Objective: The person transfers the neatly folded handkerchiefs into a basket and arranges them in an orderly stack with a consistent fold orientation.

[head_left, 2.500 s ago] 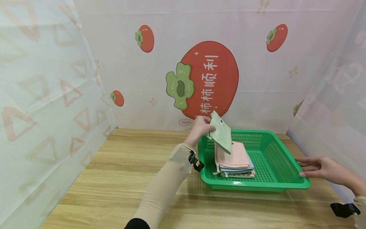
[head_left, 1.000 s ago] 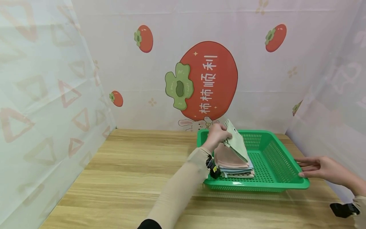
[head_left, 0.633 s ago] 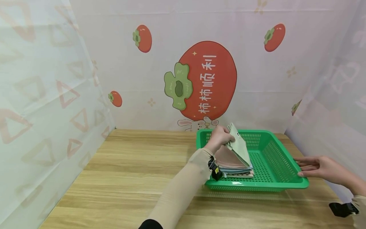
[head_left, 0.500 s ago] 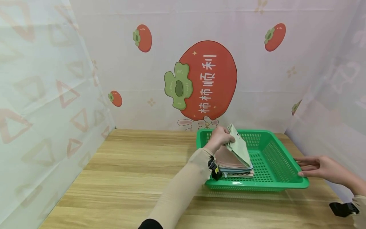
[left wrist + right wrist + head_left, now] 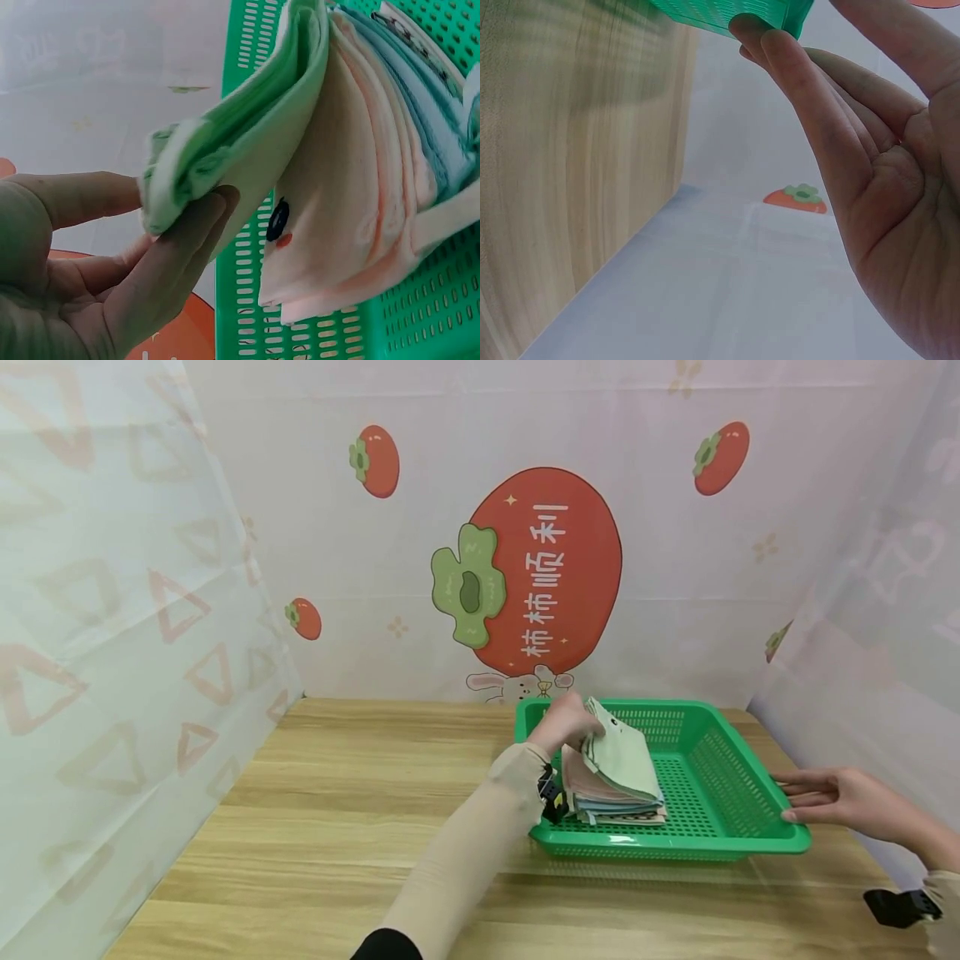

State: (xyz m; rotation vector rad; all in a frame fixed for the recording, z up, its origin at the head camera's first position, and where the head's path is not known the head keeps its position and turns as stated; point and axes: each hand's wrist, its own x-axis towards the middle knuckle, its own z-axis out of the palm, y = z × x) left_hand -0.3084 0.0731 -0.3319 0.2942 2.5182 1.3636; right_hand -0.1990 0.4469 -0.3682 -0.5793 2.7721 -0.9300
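My left hand [image 5: 567,724] pinches one end of a folded light-green towel [image 5: 624,757] with a small embroidered face. The towel leans tilted over a stack of folded towels. A pink towel [image 5: 330,172] tops that stack, with blue towels [image 5: 412,90] and patterned ones beneath. The stack lies on the left side of a green plastic basket [image 5: 697,842]. At the basket's right rim is my right hand [image 5: 855,806], its thumb over the rim and its fingers below it against the outside. In the right wrist view the thumb's tip is out of frame.
The basket stands on a wooden table [image 5: 360,827], towards its right side. A printed cloth backdrop [image 5: 420,552] encloses the back and both sides. Bare basket floor [image 5: 682,789] shows right of the stack.
My left hand carried the green towel right and down onto the stack, then shifted slightly left as the towel lay flatter. My right hand stayed at the basket's rim.
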